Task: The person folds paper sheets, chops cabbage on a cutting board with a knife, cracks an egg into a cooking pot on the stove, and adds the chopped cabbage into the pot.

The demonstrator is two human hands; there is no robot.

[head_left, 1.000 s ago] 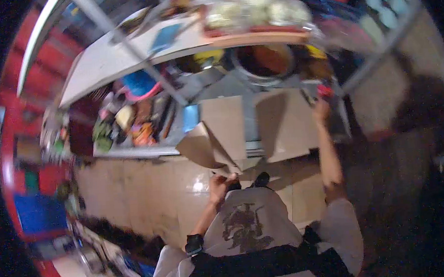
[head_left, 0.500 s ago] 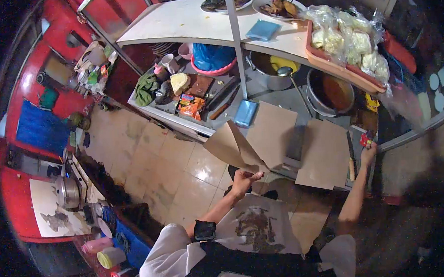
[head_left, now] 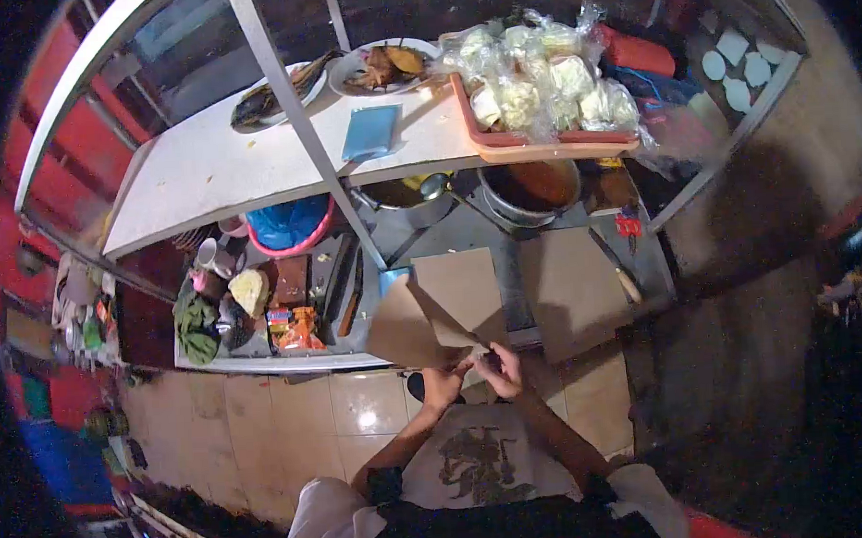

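A sheet of brown wrapping paper (head_left: pixel 405 323), folded into a cone-like shape, is held in front of my body. My left hand (head_left: pixel 443 388) is closed around its lower end. Right beside it, my right hand (head_left: pixel 502 372) has its fingers closed at the paper's lower right edge; anything small between those fingers is hidden. Two flat brown paper sheets lie on the counter ahead, a left sheet (head_left: pixel 470 277) partly behind the folded one and a right sheet (head_left: pixel 571 287).
A knife (head_left: pixel 627 284) and a small red bundle (head_left: pixel 627 224) lie at the counter's right. Behind are a pot of reddish-brown sauce (head_left: pixel 535 183) and another pot (head_left: pixel 404 212). Above, a shelf (head_left: pixel 196 183) bears fish plates and a tray (head_left: pixel 551 151) of bagged pale vegetables.
My right hand has come from the red bundle at the counter's right to the folded paper beside my left hand. The camera view has turned to the right.
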